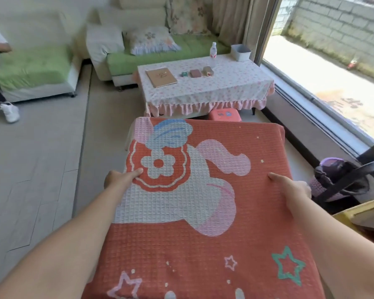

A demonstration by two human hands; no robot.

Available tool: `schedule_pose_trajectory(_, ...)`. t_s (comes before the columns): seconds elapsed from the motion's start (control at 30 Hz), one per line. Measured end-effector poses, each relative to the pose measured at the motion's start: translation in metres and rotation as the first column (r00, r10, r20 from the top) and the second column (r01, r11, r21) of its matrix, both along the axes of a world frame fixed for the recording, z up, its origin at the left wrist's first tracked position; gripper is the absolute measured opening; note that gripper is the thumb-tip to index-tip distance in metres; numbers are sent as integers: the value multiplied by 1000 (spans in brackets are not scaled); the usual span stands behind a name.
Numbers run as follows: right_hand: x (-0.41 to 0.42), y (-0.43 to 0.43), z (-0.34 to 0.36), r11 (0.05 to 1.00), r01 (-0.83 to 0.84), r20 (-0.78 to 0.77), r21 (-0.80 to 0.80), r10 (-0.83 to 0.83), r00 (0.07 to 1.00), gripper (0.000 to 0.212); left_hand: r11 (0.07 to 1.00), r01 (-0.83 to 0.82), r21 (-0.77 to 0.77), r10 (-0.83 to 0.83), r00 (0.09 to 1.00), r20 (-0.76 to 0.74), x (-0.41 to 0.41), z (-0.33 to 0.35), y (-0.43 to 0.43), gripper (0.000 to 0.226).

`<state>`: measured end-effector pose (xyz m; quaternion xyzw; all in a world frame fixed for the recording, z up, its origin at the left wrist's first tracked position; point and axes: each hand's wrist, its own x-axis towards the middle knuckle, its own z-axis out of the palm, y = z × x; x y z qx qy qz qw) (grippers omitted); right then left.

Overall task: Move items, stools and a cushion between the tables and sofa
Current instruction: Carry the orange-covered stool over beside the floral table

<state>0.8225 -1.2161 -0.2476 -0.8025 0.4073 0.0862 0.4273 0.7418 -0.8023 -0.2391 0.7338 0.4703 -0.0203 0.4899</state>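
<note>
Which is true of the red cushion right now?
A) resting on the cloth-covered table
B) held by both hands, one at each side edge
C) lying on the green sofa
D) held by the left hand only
B: the left hand and right hand each hold a side edge of the red cushion, thumbs on top, while the table and sofa lie farther ahead.

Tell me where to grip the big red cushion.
Grip the red cushion by its two opposite side edges, one hand from each side, thumbs on top, as the left hand and right hand hold it now. It is wide and flat, so a one-handed grip would likely let it tip.
</note>
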Motion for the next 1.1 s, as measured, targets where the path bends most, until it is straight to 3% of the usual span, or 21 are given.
schedule_pose_trajectory(0.23, 46, 106, 12, 992, -117, -6, 48, 118, 993, 99, 991, -131, -41, 134, 988, 77, -7, 13, 92, 41)
schedule_pose_trajectory(0.43, 88, 193, 18, 974, -220, 49, 58, 217, 975, 94, 974, -219, -54, 224, 970, 98, -7, 18, 163, 53)
schedule_pose_trajectory(0.57, 117, 242, 13, 960, -268, 57, 78, 264, 963, 93, 949, -309, -68, 315, 944, 102, -2, 13, 198, 39)
schedule_pose_trajectory(0.67, 141, 275, 5, 948, -290, 80, 133, 281, 956, 95, 932, -358, -60, 362, 929, 82, 8, 9, 224, 41)
schedule_pose_trajectory(1.1, 277, 428, 6, 897, -416, 103, 148, 405, 909, 67, 885, -461, -59, 464, 884, 55, 96, 12, 346, 52)
